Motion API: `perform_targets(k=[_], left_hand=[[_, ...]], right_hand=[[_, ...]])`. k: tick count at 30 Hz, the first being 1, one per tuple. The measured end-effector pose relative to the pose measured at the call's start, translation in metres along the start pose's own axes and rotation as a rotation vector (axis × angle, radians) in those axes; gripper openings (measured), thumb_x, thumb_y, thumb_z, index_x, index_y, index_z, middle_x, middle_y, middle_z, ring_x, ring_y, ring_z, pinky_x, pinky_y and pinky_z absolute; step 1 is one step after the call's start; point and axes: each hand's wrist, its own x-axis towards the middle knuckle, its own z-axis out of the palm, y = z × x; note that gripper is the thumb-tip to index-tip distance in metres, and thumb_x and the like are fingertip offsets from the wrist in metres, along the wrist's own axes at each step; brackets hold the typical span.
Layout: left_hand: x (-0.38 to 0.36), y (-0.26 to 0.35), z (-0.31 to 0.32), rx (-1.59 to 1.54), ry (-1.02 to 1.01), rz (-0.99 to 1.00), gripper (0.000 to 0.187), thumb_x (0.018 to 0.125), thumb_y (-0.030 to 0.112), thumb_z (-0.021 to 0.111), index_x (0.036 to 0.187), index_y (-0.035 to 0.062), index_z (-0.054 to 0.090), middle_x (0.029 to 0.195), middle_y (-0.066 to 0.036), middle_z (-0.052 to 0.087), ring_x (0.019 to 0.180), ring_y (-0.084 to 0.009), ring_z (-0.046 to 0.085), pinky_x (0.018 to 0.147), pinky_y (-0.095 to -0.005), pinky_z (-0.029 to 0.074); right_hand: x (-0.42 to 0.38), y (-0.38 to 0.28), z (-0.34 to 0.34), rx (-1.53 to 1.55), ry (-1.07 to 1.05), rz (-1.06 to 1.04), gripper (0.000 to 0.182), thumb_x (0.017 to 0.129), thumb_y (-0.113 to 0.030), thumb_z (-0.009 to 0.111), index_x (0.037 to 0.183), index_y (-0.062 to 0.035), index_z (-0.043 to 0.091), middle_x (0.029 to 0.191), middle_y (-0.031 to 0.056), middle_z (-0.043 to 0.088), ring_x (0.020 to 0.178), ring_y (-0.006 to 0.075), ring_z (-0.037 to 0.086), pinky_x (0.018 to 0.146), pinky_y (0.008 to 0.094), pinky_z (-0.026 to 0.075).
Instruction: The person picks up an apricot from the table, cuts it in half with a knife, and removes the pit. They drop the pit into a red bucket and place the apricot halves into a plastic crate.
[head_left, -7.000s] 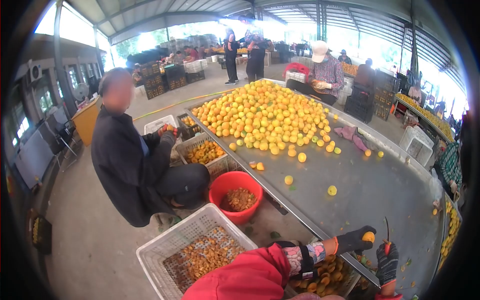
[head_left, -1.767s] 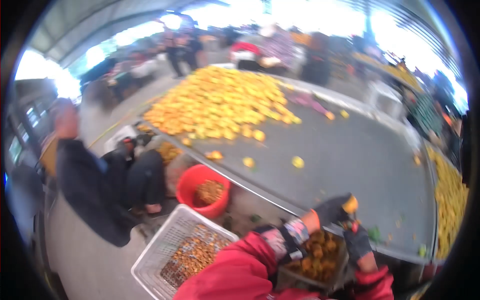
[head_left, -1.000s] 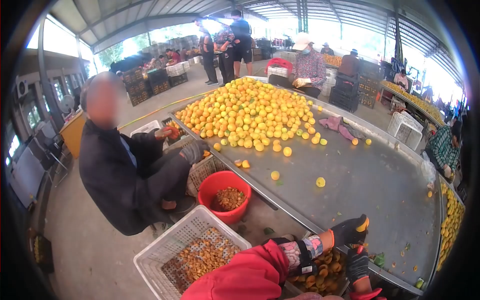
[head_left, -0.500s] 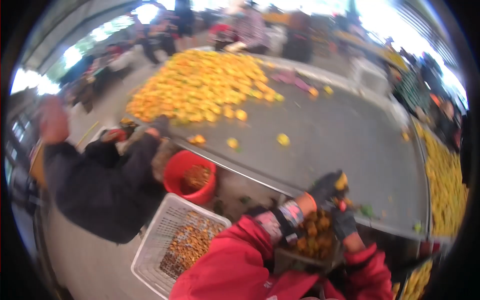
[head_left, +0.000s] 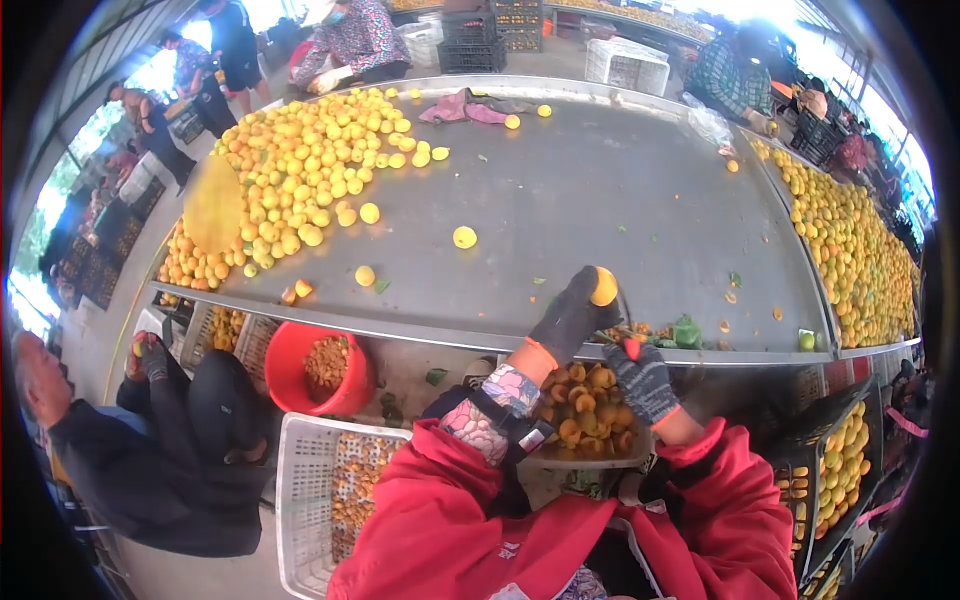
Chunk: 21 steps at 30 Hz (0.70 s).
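My left hand (head_left: pixel 574 318), in a dark glove, is closed around a yellow apricot (head_left: pixel 603 287) just above the near edge of the metal table (head_left: pixel 560 215). Close by on its right, my right hand (head_left: pixel 643 382), in a grey-black glove, grips a small red-handled tool (head_left: pixel 632 348); its working end is hard to make out. Beneath both hands, a crate (head_left: pixel 590 461) holds many halved apricots (head_left: pixel 588 405). Scraps and a green leaf (head_left: pixel 687 332) lie on the table edge beside my hands.
An apricot heap (head_left: pixel 300 170) covers the table's left side; more fruit (head_left: pixel 850 245) fills the right section. A red bucket (head_left: pixel 283 362) and white basket (head_left: pixel 297 500) hold pits at my left. A co-worker (head_left: pixel 150 470) sits there. A black crate (head_left: pixel 800 455) stands right.
The view has shifted and sharpened. My hands are slightly farther apart, the left still holding an apricot. The co-worker on the left has brought their hands from the table edge to their lap.
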Motion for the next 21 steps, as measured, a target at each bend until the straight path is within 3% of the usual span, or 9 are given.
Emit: perform_targets(k=[3, 4, 7, 9, 11, 13, 16, 21], left_hand=[[-0.007, 0.005, 0.001, -0.003, -0.022, -0.019, 0.049, 0.099, 0.05, 0.047, 0.121, 0.0069, 0.055, 0.111, -0.011, 0.064, 0.098, -0.0246, 0.064, 0.08, -0.0413, 0.055], [-0.012, 0.006, 0.007, -0.018, -0.059, -0.043, 0.049, 0.099, 0.05, 0.048, 0.122, 0.0077, 0.055, 0.112, -0.011, 0.063, 0.098, -0.0246, 0.064, 0.078, -0.0412, 0.056], [-0.02, 0.015, 0.02, -0.011, -0.246, -0.094, 0.055, 0.097, 0.053, 0.049, 0.13, 0.0099, 0.052, 0.118, -0.01, 0.062, 0.095, -0.0253, 0.064, 0.074, -0.0399, 0.056], [-0.005, 0.001, 0.0, 0.215, -0.268, -0.024, 0.05, 0.101, 0.048, 0.044, 0.133, 0.0104, 0.048, 0.119, -0.008, 0.061, 0.091, -0.0198, 0.065, 0.066, -0.0307, 0.056], [-0.015, 0.002, 0.009, 0.21, -0.14, 0.013, 0.052, 0.101, 0.053, 0.04, 0.132, 0.0125, 0.047, 0.112, -0.004, 0.061, 0.084, -0.0134, 0.062, 0.061, -0.025, 0.052], [-0.021, 0.013, 0.018, 0.195, -0.217, -0.052, 0.055, 0.099, 0.061, 0.036, 0.122, 0.0134, 0.052, 0.097, -0.003, 0.06, 0.076, -0.0118, 0.059, 0.055, -0.0237, 0.047], [-0.014, 0.014, 0.008, 0.355, -0.168, -0.255, 0.061, 0.097, 0.068, 0.032, 0.108, 0.0125, 0.055, 0.079, -0.001, 0.055, 0.061, -0.0106, 0.053, 0.049, -0.0239, 0.043], [-0.028, 0.014, 0.029, 0.47, -0.007, -0.082, 0.064, 0.095, 0.07, 0.031, 0.096, 0.0112, 0.055, 0.067, 0.001, 0.05, 0.047, -0.0096, 0.046, 0.043, -0.0244, 0.038]], right_hand=[[0.01, -0.017, -0.011, 0.466, 0.179, -0.15, 0.022, 0.092, -0.014, 0.066, 0.106, 0.002, 0.062, 0.089, 0.0113, 0.065, 0.077, 0.0195, 0.062, 0.065, 0.0351, 0.048], [0.015, -0.03, -0.022, 0.448, 0.128, -0.159, 0.029, 0.093, -0.013, 0.064, 0.117, 0.0021, 0.059, 0.095, 0.01, 0.066, 0.081, 0.0191, 0.063, 0.067, 0.032, 0.049], [0.033, -0.044, -0.037, 0.205, 0.059, -0.127, 0.038, 0.091, -0.02, 0.068, 0.122, -0.0006, 0.058, 0.086, 0.0042, 0.065, 0.073, 0.0117, 0.059, 0.066, 0.027, 0.049], [0.038, -0.04, -0.032, 0.353, -0.069, -0.183, 0.046, 0.089, -0.02, 0.069, 0.13, -0.0034, 0.054, 0.093, 0.0022, 0.064, 0.074, 0.0087, 0.057, 0.066, 0.0242, 0.049], [0.044, -0.031, -0.029, 0.571, -0.209, -0.034, 0.048, 0.089, -0.02, 0.07, 0.131, -0.0048, 0.054, 0.101, 0.0024, 0.063, 0.082, 0.0071, 0.057, 0.068, 0.0233, 0.049], [0.044, -0.037, -0.031, 0.425, -0.197, -0.066, 0.05, 0.088, -0.02, 0.071, 0.131, -0.0028, 0.053, 0.108, 0.0045, 0.062, 0.09, 0.0093, 0.058, 0.077, 0.0245, 0.05], [0.055, -0.012, -0.015, 0.433, -0.091, -0.263, 0.051, 0.088, -0.021, 0.072, 0.13, 0.0, 0.051, 0.108, 0.006, 0.063, 0.094, 0.0123, 0.059, 0.084, 0.0271, 0.05], [0.05, -0.019, -0.015, 0.365, -0.061, -0.25, 0.05, 0.089, -0.019, 0.072, 0.129, 0.0016, 0.051, 0.11, 0.0069, 0.062, 0.097, 0.0135, 0.058, 0.087, 0.0276, 0.049]])
